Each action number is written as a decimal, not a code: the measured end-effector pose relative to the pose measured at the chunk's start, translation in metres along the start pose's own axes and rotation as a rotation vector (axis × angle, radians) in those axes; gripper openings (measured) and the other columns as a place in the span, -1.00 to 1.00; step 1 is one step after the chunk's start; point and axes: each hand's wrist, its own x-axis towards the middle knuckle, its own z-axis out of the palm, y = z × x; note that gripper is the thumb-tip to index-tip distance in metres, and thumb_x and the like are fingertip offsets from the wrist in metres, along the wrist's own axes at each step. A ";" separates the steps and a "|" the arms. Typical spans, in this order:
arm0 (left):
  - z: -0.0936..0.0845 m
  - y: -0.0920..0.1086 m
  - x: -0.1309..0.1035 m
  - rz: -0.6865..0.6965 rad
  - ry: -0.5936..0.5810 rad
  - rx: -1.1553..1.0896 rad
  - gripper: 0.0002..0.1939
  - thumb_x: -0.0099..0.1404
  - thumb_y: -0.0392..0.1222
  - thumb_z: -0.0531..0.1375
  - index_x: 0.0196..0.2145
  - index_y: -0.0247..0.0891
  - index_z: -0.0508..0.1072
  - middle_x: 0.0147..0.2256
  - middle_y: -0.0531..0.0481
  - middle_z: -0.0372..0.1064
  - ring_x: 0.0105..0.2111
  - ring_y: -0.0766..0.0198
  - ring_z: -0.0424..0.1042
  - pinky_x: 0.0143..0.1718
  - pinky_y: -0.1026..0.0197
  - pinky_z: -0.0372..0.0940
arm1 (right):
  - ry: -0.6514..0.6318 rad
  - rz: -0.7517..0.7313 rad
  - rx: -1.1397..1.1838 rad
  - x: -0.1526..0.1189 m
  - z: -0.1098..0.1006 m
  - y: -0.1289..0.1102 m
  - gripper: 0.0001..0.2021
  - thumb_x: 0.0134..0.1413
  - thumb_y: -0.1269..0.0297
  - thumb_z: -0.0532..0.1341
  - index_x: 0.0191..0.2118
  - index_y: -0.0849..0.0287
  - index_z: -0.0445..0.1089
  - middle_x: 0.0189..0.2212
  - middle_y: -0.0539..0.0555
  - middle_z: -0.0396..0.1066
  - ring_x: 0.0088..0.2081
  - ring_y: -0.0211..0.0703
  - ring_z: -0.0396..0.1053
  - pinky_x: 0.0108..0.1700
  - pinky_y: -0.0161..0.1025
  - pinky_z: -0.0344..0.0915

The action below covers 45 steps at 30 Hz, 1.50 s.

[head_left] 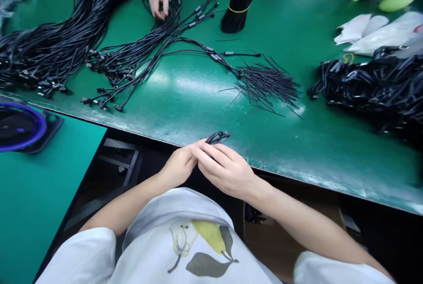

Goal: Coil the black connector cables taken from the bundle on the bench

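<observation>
A coiled black cable (216,137) pokes out above my hands at the near edge of the green table. My left hand (183,163) is closed around its lower left side. Over the coil lies my right hand (226,167), with its fingers curled against the left hand and covering most of the cable. Beyond them a loose pile of thin black ties (269,83) lies on the table. Several straight black cables with connector ends (132,57) stretch out to the left of that pile.
Another person's hand (160,0) touches the cables at the back. A banded bundle of black ties (238,9) stands nearby. Coiled cables (373,86) are heaped at right, a large cable pile (56,42) at left. A purple-rimmed round object (41,127) sits lower left.
</observation>
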 end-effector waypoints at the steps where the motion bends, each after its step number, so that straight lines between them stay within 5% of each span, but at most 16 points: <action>1: -0.002 0.001 -0.002 0.004 -0.057 0.030 -0.63 0.36 -0.05 0.09 0.01 -0.27 0.48 -0.23 -0.11 0.49 -0.06 0.09 0.39 0.11 0.06 0.18 | -0.028 -0.105 -0.015 0.002 -0.003 0.003 -0.77 0.25 0.50 0.03 -0.23 0.18 0.43 -0.08 0.16 0.45 -0.07 -0.10 0.37 -0.04 -0.13 0.28; 3: -0.005 0.004 -0.006 -0.065 -0.156 0.007 -0.61 0.37 -0.03 0.07 0.03 -0.25 0.48 -0.30 -0.09 0.48 -0.13 0.10 0.42 0.04 0.05 0.23 | -0.101 -0.218 -0.072 0.006 -0.010 0.007 -0.75 0.26 0.51 0.01 -0.30 0.22 0.42 -0.19 0.18 0.46 -0.13 -0.10 0.38 -0.05 -0.12 0.29; 5: -0.007 0.008 -0.010 -0.196 -0.229 -0.107 -0.54 0.37 -0.02 0.07 0.12 -0.28 0.41 -0.47 0.00 0.38 -0.39 0.21 0.38 -0.27 0.17 0.30 | -0.161 -0.280 -0.114 0.008 -0.016 0.008 -0.73 0.28 0.50 0.00 -0.37 0.21 0.39 -0.38 0.11 0.40 -0.29 -0.15 0.36 -0.15 -0.14 0.30; 8: -0.009 0.011 -0.015 -0.332 -0.245 -0.282 -0.41 0.35 -0.04 0.10 0.26 -0.36 0.23 -0.61 0.16 0.13 -0.61 0.38 0.12 -0.57 0.31 0.04 | -0.193 -0.356 -0.210 0.012 -0.022 0.006 -0.75 0.27 0.49 0.00 -0.23 0.25 0.44 -0.36 0.13 0.40 -0.31 -0.11 0.34 -0.19 -0.12 0.29; 11: -0.008 0.010 -0.015 -0.346 -0.185 -0.338 -0.35 0.34 -0.09 0.12 0.29 -0.43 0.14 -0.60 0.18 0.11 -0.61 0.42 0.07 -0.59 0.32 -0.04 | -0.230 -0.407 -0.378 0.016 -0.024 0.002 -0.66 0.23 0.54 -0.06 -0.12 0.36 0.46 -0.25 0.27 0.43 -0.30 -0.03 0.32 -0.27 -0.08 0.26; 15: -0.001 0.003 -0.016 -0.369 -0.171 -0.377 -0.33 0.33 -0.09 0.12 0.30 -0.42 0.10 -0.55 0.18 0.11 -0.59 0.43 0.08 -0.55 0.31 0.01 | -0.328 -0.464 -0.484 0.018 -0.021 -0.008 -0.52 0.13 0.63 -0.17 -0.30 0.27 0.52 -0.45 0.24 0.36 -0.43 -0.01 0.20 -0.42 -0.07 0.11; 19: 0.004 0.000 -0.018 -0.346 -0.182 -0.214 -0.38 0.36 -0.16 0.05 0.33 -0.33 0.08 -0.46 0.07 0.25 -0.50 0.36 0.23 -0.42 0.26 0.18 | -0.376 -0.432 -0.505 0.016 -0.014 -0.008 -0.58 0.09 0.63 -0.11 -0.46 0.21 0.46 -0.59 0.15 0.20 -0.53 -0.07 0.06 -0.48 -0.09 -0.02; 22: 0.004 0.004 -0.019 -0.256 -0.133 0.020 -0.37 0.31 -0.24 0.04 0.33 -0.27 0.10 -0.10 -0.16 0.41 -0.10 0.12 0.38 -0.05 0.05 0.29 | -0.309 -0.268 -0.513 0.017 -0.006 0.002 -0.66 0.03 0.62 -0.05 -0.53 0.22 0.38 -0.63 0.11 0.15 -0.58 -0.10 0.06 -0.50 -0.13 -0.04; 24: 0.005 0.007 -0.017 -0.165 -0.078 0.150 -0.32 0.29 -0.26 0.03 0.35 -0.26 0.03 0.16 -0.21 0.25 0.18 0.01 0.20 0.20 -0.05 0.12 | -0.249 -0.136 -0.460 0.021 -0.001 0.011 -0.71 0.00 0.63 -0.02 -0.52 0.22 0.36 -0.63 0.08 0.17 -0.59 -0.13 0.11 -0.49 -0.16 -0.03; 28: 0.006 0.011 -0.004 -0.031 0.072 0.244 -0.27 0.36 -0.14 -0.01 0.39 -0.29 -0.19 0.20 -0.26 0.12 0.23 0.01 0.09 0.30 -0.10 -0.03 | -0.113 0.273 -0.105 0.031 0.011 0.019 -0.74 0.14 0.48 0.03 -0.54 0.18 0.27 -0.63 0.01 0.21 -0.58 -0.23 0.13 -0.47 -0.25 -0.02; 31: -0.002 0.015 0.004 0.128 0.223 0.188 -0.45 0.46 0.02 -0.16 0.30 -0.25 0.13 0.19 -0.22 0.12 0.23 0.07 0.08 0.30 -0.03 -0.03 | 0.010 0.654 0.463 0.031 0.022 0.017 -0.67 0.27 0.18 0.02 -0.52 0.17 0.23 -0.58 -0.01 0.24 -0.53 -0.27 0.16 -0.44 -0.30 0.05; 34: -0.014 0.021 -0.001 0.306 0.232 0.208 -0.39 0.45 0.16 -0.22 -0.01 -0.19 0.49 0.03 -0.18 0.27 0.12 0.09 0.18 0.22 0.01 0.06 | -0.091 0.831 1.070 0.023 0.028 0.019 -0.58 0.22 -0.05 0.05 -0.53 0.16 0.19 -0.64 -0.06 0.11 -0.60 -0.31 -0.01 -0.52 -0.31 -0.02; 37: -0.021 0.021 -0.012 0.414 0.041 0.348 -0.33 0.34 0.34 -0.13 -0.30 -0.16 0.62 -0.28 -0.11 0.31 -0.15 0.13 0.27 0.09 0.01 0.11 | -0.182 0.820 1.098 0.017 0.021 0.027 -0.57 0.21 -0.05 0.06 -0.54 0.16 0.18 -0.65 -0.07 0.07 -0.60 -0.32 -0.03 -0.52 -0.31 -0.03; 40: -0.019 0.011 -0.011 0.255 -0.126 0.263 -0.24 0.29 0.42 -0.15 -0.36 -0.19 0.63 -0.43 -0.04 0.23 -0.36 0.22 0.24 -0.13 0.09 0.19 | 0.030 0.667 0.560 0.017 0.005 0.023 -0.64 0.28 0.13 0.03 -0.52 0.17 0.23 -0.58 -0.01 0.21 -0.51 -0.26 0.13 -0.40 -0.28 0.05; 42: -0.018 0.007 -0.006 0.043 -0.070 0.030 -0.13 0.31 0.41 -0.29 -0.30 -0.26 0.61 -0.46 -0.04 0.23 -0.44 0.25 0.21 -0.30 0.15 0.20 | 0.097 0.446 0.277 0.019 -0.002 0.010 -0.68 0.29 0.28 -0.01 -0.50 0.16 0.26 -0.56 0.02 0.27 -0.48 -0.24 0.15 -0.37 -0.26 0.04; 45: -0.021 0.015 -0.004 -0.103 0.052 -0.256 -0.11 0.34 0.37 -0.36 -0.28 -0.29 0.59 -0.49 -0.03 0.24 -0.48 0.25 0.22 -0.38 0.17 0.21 | -0.007 0.232 0.243 0.020 0.000 -0.008 -0.67 0.31 0.36 -0.06 -0.49 0.17 0.25 -0.55 0.02 0.30 -0.48 -0.25 0.18 -0.36 -0.27 0.04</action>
